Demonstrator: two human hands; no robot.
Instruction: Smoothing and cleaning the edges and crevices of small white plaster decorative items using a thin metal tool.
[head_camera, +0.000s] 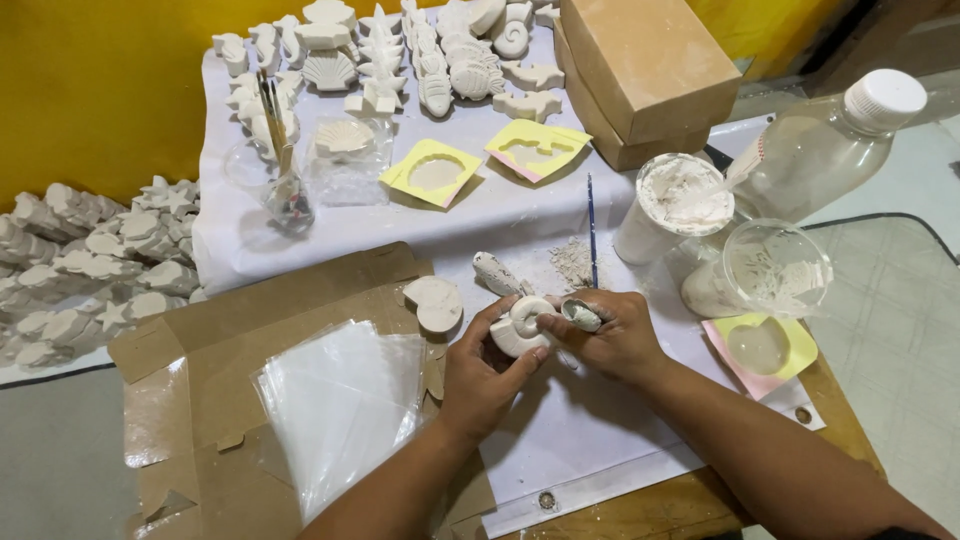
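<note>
The left hand (480, 375) cups a white plaster snail shell (520, 325) at table centre, fingers closed around it. The right hand (615, 335), at the shell's 3 o'clock, pinches a plaster-caked spoon (582, 315) whose tip touches the shell. A heart cast (437, 303) lies at the shell's 9 o'clock, a plaster cup (672, 205) at 1 o'clock.

A spiral shell cast (518, 326) sat between both hands above the table sheet (560, 440). Clear bags (340, 400) lay left on flattened cardboard (230, 340); a powder cup (672, 205) and bottle (815, 150) stood behind right.
</note>
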